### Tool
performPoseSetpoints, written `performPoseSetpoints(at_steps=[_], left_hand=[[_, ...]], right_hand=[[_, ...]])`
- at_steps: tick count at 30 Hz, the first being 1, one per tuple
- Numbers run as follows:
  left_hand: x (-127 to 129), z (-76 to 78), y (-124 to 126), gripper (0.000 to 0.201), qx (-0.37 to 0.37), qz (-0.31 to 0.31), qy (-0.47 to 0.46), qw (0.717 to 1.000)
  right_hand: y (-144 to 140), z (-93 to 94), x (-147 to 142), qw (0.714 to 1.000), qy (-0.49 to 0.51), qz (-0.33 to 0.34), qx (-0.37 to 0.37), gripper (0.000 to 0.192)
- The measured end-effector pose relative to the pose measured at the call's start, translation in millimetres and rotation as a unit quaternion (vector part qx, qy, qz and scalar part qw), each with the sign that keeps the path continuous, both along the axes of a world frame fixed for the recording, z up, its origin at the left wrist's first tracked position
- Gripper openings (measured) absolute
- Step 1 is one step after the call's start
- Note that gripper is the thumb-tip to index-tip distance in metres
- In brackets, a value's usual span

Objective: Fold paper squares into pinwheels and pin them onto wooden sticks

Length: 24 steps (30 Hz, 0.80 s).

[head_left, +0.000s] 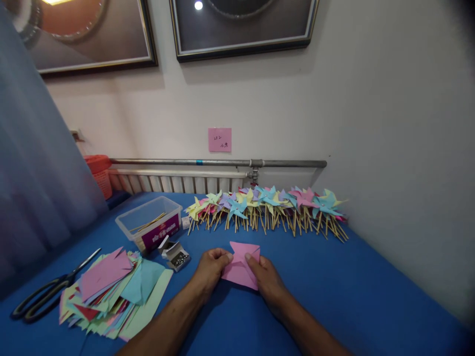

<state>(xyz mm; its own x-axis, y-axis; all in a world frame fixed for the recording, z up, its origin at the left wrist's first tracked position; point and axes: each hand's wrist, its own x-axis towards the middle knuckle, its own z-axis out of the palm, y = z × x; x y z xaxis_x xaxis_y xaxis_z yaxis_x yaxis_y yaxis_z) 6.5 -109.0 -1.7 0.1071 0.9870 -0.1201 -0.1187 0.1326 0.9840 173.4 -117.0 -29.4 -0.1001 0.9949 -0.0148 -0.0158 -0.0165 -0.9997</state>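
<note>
Both hands, left hand (210, 269) and right hand (267, 281), pinched pink paper square (240, 266) at desk (371, 291) middle, folding corner inward. Next fold probably needed precise corner alignment toward centre.

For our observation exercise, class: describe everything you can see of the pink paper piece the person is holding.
The pink paper piece is a thin, matte sheet, roughly square, with cut corners folded so that pointed flaps stand up at its top edge. It lies low over the blue table, just in front of the person. The left hand pinches its left side and the right hand its right side. Nothing else touches it.
</note>
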Motion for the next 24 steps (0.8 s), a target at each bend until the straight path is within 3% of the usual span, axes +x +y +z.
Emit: performPoseSetpoints(at_steps=[12, 24], left_hand=[[2.4, -4.8, 3.7, 0.039, 0.026, 0.019, 0.028, 0.999], [4.3, -5.1, 2.7, 0.039, 0.013, 0.027, 0.012, 0.999]], right_hand=[[-3.7, 9.1, 1.0, 1.000, -0.005, -0.010, -0.011, 0.062], [-7.3, 12.3, -2.3, 0.999, -0.001, -0.034, -0.002, 0.050]])
